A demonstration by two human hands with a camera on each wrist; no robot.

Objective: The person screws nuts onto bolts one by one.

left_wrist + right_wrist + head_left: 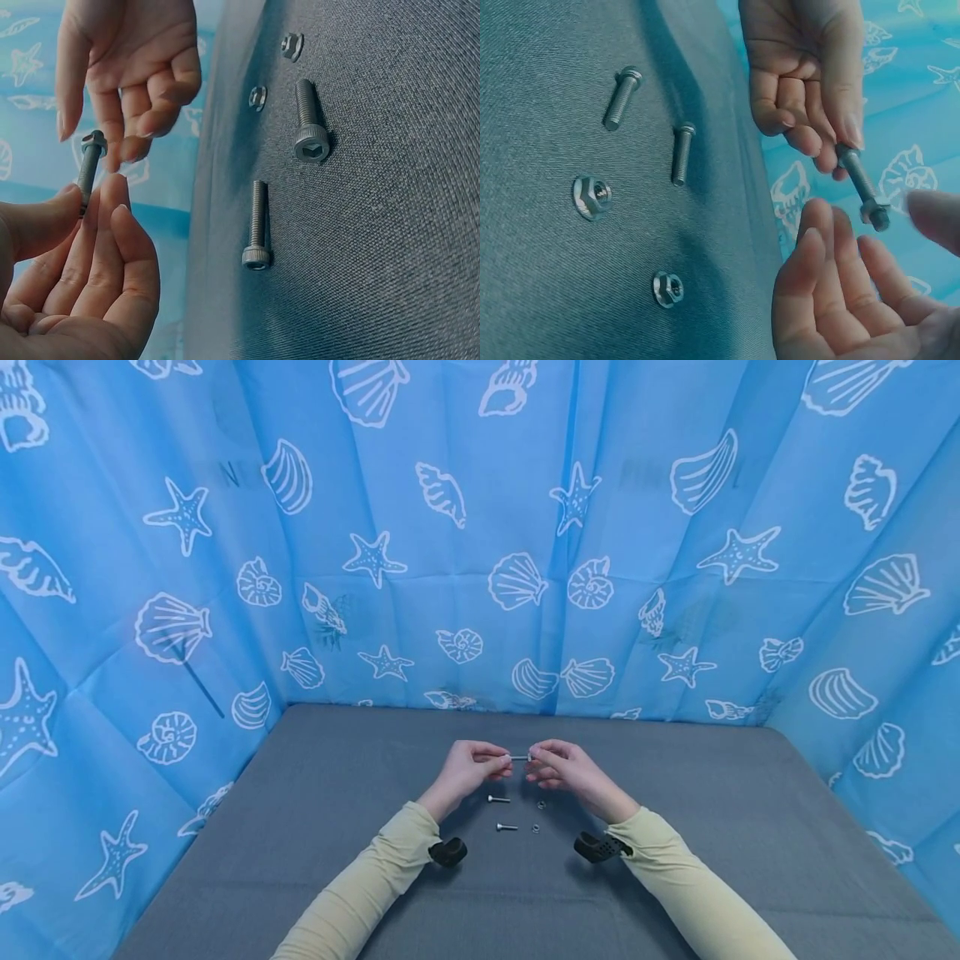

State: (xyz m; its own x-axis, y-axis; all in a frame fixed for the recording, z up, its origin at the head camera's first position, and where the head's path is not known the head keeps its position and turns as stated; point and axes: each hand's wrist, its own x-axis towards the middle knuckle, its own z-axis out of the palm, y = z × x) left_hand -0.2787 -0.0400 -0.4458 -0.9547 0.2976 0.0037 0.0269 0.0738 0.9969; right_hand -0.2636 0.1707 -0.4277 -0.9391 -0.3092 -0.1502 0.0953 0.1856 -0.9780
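Observation:
My left hand [472,772] pinches a socket-head bolt [860,177] by its head, between thumb and fingers, above the table. A flange nut [873,211] sits on the bolt's threaded end, and the tip of the thread pokes out past it. Around that end is my right hand [573,775], thumb and fingers spread apart; in the right wrist view a gap shows between its thumb [936,217] and the nut. Two more socket-head bolts, one nearer [507,827] and one farther [498,799], lie on the table below the hands.
Right of the loose bolts, two flange nuts lie on the grey cloth-covered table [360,893], a nearer nut [536,828] and a farther nut [542,805]. A blue curtain [465,568] with white shell prints hangs behind the table and along both sides.

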